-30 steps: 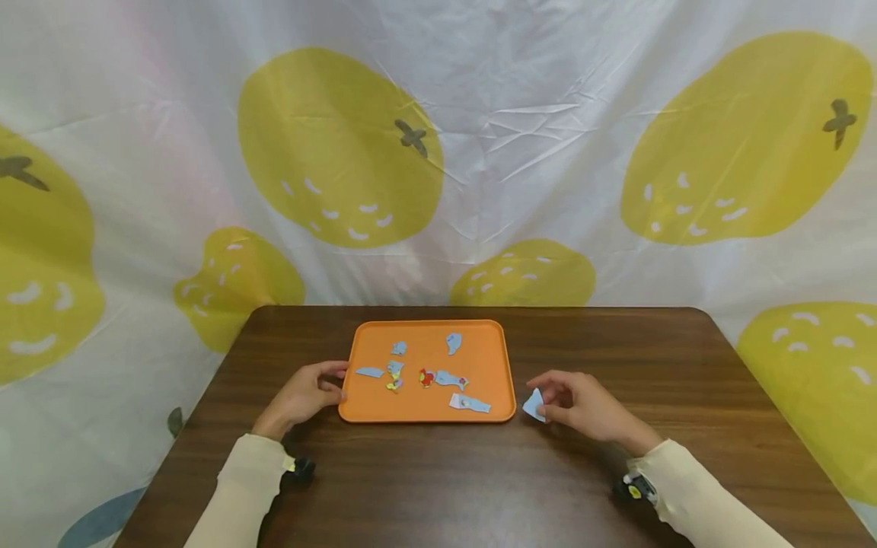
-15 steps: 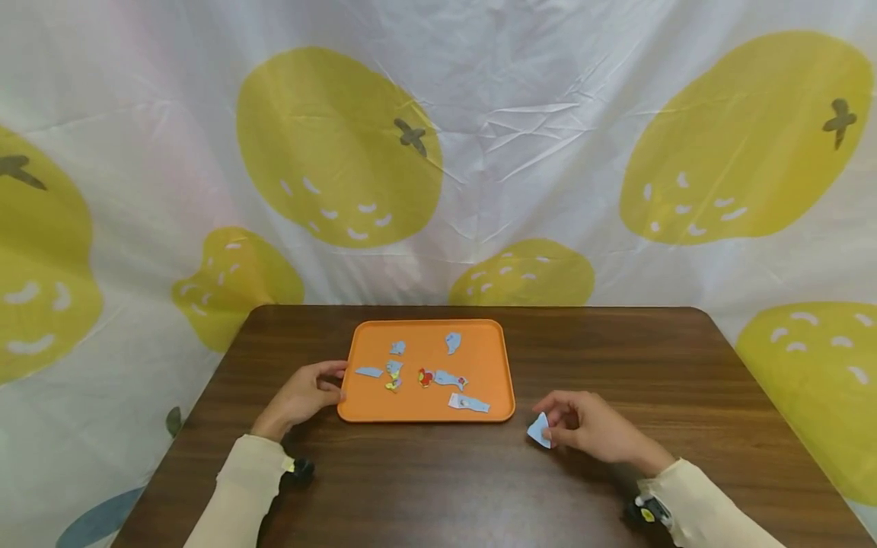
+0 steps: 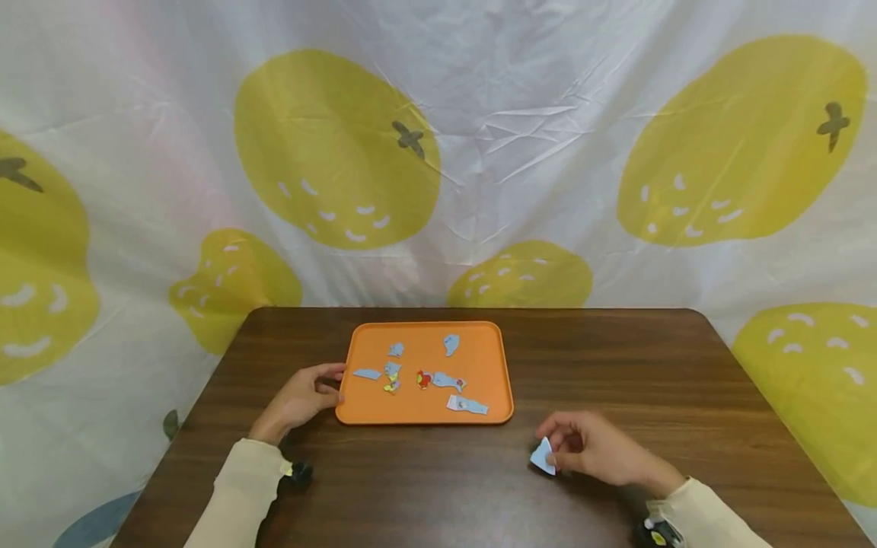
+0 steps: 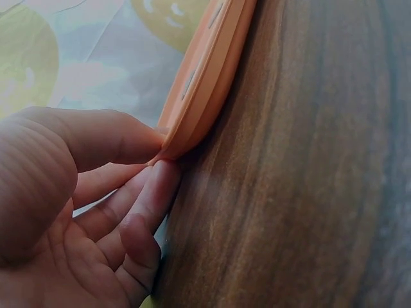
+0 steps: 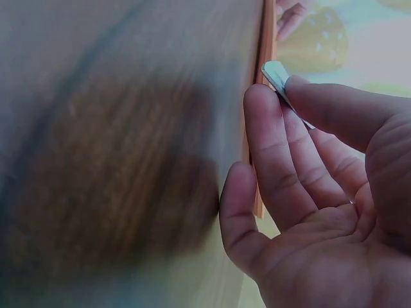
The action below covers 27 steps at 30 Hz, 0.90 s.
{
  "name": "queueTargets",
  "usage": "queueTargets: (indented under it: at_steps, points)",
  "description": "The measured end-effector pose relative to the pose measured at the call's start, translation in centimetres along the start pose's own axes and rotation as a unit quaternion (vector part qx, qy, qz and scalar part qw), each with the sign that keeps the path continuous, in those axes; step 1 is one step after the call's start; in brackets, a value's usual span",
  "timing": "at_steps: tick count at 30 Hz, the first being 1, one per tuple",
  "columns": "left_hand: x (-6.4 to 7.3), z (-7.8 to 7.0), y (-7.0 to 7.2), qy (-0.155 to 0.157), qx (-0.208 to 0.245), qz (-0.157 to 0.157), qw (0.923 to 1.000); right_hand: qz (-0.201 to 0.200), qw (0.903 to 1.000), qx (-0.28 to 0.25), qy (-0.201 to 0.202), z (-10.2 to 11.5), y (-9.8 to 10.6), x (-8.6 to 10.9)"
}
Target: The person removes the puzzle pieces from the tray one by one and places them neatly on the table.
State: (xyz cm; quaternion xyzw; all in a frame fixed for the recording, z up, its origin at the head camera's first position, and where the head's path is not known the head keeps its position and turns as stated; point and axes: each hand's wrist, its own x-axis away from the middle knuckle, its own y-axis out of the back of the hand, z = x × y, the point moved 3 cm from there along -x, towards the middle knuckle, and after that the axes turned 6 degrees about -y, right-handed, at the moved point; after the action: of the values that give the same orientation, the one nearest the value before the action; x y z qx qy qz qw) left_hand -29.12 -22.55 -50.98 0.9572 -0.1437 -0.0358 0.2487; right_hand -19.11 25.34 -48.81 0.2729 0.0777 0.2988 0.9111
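Fingers (image 5: 273,141) are pinched nearly closed: right hand (image 3: 597,449) on blue piece (image 3: 541,456), best held lightly; left hand (image 3: 298,399) on orange tray (image 3: 404,412), best steadied.

From here I can read no text, label, brand, number or sign in any view; the markings on the light-blue pieces (image 3: 473,406) are too small for me to tell.
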Motion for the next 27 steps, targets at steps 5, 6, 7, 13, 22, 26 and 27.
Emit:
queueTargets:
  at_steps: [5,6,7,13,22,26,27]
  points:
    - [0.1,-0.2,0.0,0.007,-0.007,-0.001,1.0,0.016,0.9998,-0.012,0.001,0.1,-0.7,0.6]
    - [0.1,-0.2,0.0,0.008,-0.006,-0.001,0.9999,0.02,0.9996,-0.018,0.004,0.1,-0.9,0.7]
    - [0.2,-0.2,-0.1,0.01,-0.006,0.0,0.9999,0.024,0.9994,-0.023,0.007,0.1,-1.0,0.8]
    - [0.2,0.0,-0.1,0.009,-0.009,-0.003,0.9999,0.047,0.9974,-0.051,0.017,0.0,-2.1,1.4]
    - [0.2,-0.4,0.1,0.006,-0.002,-0.001,1.0,0.071,0.9957,-0.059,0.009,0.5,-3.0,2.1]
    - [0.3,-0.5,0.1,0.006,-0.001,-0.001,1.0,0.074,0.9961,-0.048,0.003,0.5,-3.3,2.2]
    - [0.3,-0.5,0.1,0.006,0.0,-0.002,1.0,0.075,0.9961,-0.047,0.003,0.5,-3.4,2.2]
